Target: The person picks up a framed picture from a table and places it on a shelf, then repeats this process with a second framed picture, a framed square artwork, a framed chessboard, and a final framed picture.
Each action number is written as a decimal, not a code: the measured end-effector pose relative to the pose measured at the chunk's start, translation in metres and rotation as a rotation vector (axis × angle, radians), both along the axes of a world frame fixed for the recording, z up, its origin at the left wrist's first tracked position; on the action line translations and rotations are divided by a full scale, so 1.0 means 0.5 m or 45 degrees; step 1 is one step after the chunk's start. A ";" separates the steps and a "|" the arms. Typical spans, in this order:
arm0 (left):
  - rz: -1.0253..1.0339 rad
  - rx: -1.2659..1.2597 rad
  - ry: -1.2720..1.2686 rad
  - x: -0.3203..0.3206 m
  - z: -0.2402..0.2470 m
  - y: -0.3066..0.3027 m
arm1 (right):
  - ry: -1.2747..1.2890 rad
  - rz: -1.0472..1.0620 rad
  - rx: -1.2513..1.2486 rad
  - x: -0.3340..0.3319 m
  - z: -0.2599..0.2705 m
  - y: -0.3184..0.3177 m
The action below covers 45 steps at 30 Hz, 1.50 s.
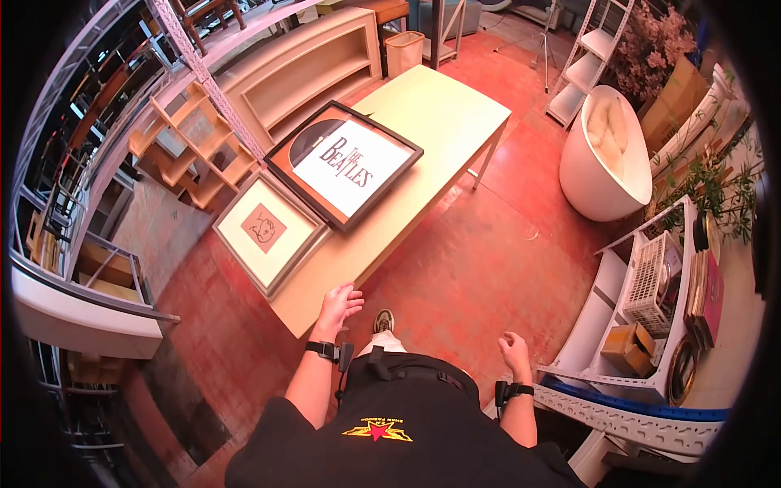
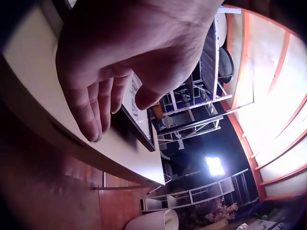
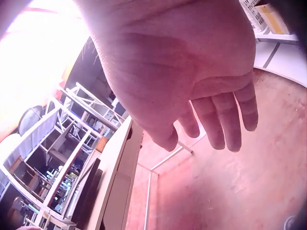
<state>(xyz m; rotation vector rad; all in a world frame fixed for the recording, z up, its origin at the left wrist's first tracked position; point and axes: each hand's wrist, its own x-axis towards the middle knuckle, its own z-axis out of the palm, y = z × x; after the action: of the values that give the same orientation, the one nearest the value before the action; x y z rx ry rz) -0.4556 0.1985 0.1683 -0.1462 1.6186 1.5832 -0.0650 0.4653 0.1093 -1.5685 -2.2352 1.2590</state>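
Observation:
On a pale wooden table (image 1: 439, 106) lie two framed pictures. The larger black frame (image 1: 350, 167) holds a white sheet lettered "The Beatles" and a dark record; it overlaps the smaller silver-framed drawing (image 1: 268, 232) beside it. My left hand (image 1: 340, 307) hovers by the near table edge, below the drawing, holding nothing. In the left wrist view the left hand (image 2: 120, 72) has loosely bent fingers, with the black frame beyond them. My right hand (image 1: 514, 354) hangs over the red floor, away from the table. Its relaxed fingers (image 3: 225, 115) are empty in the right wrist view.
To the right stand a white bathtub (image 1: 606, 154) and a white shelf unit (image 1: 626, 309) with a basket and a cardboard box. A wooden cubby shelf (image 1: 195, 146) and metal racking (image 1: 191, 49) line the left. Behind the table is a low pale cabinet (image 1: 301, 65).

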 end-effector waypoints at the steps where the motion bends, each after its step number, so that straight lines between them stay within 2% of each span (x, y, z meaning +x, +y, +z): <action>1: -0.001 0.007 0.020 -0.020 -0.001 0.006 | -0.025 0.016 -0.015 -0.021 0.008 -0.009; 4: -0.016 0.024 0.044 -0.086 -0.020 0.021 | -0.112 0.068 -0.026 -0.077 0.013 -0.007; 15: -0.068 -0.041 0.072 -0.312 -0.018 0.107 | -0.133 -0.056 0.002 -0.253 0.051 0.031; 20: 0.034 -0.104 0.093 -0.384 -0.028 0.131 | -0.111 -0.035 0.026 -0.299 0.027 0.051; 22: 0.210 -0.189 0.164 -0.408 -0.035 0.142 | -0.113 -0.023 0.019 -0.321 0.030 0.065; 27: 0.361 -0.314 0.288 -0.449 -0.063 0.166 | -0.074 0.016 -0.001 -0.382 0.027 0.129; 28: 0.381 -0.322 0.285 -0.454 -0.066 0.171 | -0.075 0.037 -0.005 -0.395 0.020 0.149; 30: 0.241 -0.451 0.211 -0.467 -0.071 0.179 | -0.046 0.068 0.002 -0.436 0.015 0.192; 31: 0.269 -0.460 0.210 -0.480 -0.111 0.177 | -0.042 0.097 -0.004 -0.463 0.009 0.220; 33: 0.263 -0.667 0.425 -0.501 -0.221 0.161 | -0.003 0.188 0.018 -0.531 0.007 0.277; 34: 0.297 -0.681 0.419 -0.494 -0.206 0.162 | 0.000 0.224 0.010 -0.569 0.013 0.305; 36: 0.168 -0.758 0.274 -0.497 -0.154 0.171 | 0.118 0.310 0.131 -0.668 0.033 0.350; 38: 0.177 -0.840 0.342 -0.498 -0.180 0.172 | 0.216 0.373 0.190 -0.767 0.047 0.393; 40: 0.192 -0.947 0.348 -0.494 -0.166 0.189 | 0.318 0.431 0.249 -0.866 0.055 0.433; 42: 0.226 -1.076 0.412 -0.475 -0.088 0.230 | 0.323 0.536 0.473 -0.961 0.059 0.462; 43: 0.261 -1.117 0.450 -0.478 -0.135 0.223 | 0.358 0.582 0.479 -1.006 0.050 0.475; 45: 0.338 -1.145 0.430 -0.474 -0.143 0.232 | 0.379 0.671 0.507 -1.081 0.018 0.485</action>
<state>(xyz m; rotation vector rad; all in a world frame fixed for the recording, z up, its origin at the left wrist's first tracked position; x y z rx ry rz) -0.6926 0.3143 0.0968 -0.6094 2.5751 0.9707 -0.6054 0.7077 0.1182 -0.6317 -2.5629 0.9669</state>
